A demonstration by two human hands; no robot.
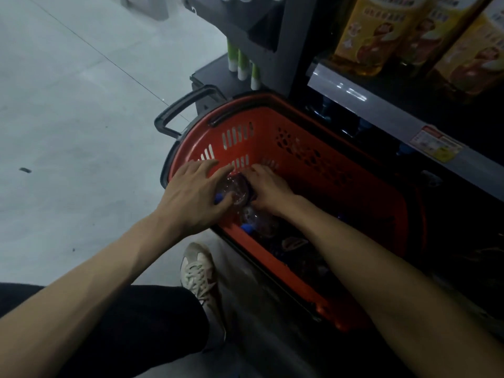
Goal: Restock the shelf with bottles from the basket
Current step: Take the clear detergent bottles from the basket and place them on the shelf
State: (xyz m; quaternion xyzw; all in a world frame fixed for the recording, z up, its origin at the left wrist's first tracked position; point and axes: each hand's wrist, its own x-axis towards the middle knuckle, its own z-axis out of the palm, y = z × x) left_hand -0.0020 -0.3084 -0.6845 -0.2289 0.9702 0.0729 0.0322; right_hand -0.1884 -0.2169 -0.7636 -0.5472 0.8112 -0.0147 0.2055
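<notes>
A red shopping basket (pixel 300 132) stands on the floor beside a dark shelf (pixel 381 110). Inside its near end lies a clear bottle (pixel 237 188) with a blue cap and a dark label. My left hand (pixel 191 195) curls over the bottle's neck end, thumb by the blue cap. My right hand (pixel 268 186) grips the same bottle from the right, at its dark label. A second clear bottle (pixel 259 222) with a blue cap lies just below, with more dark bottles deeper in the basket under my right forearm.
The basket's black handle (pixel 177 110) sticks out to the far left. Yellow oil bottles (pixel 381 31) stand on the upper shelf, a price tag (pixel 436 143) on its edge. Green-and-white tubes (pixel 242 64) hang on the shelf end. My white shoe (pixel 199 271) is on the grey floor.
</notes>
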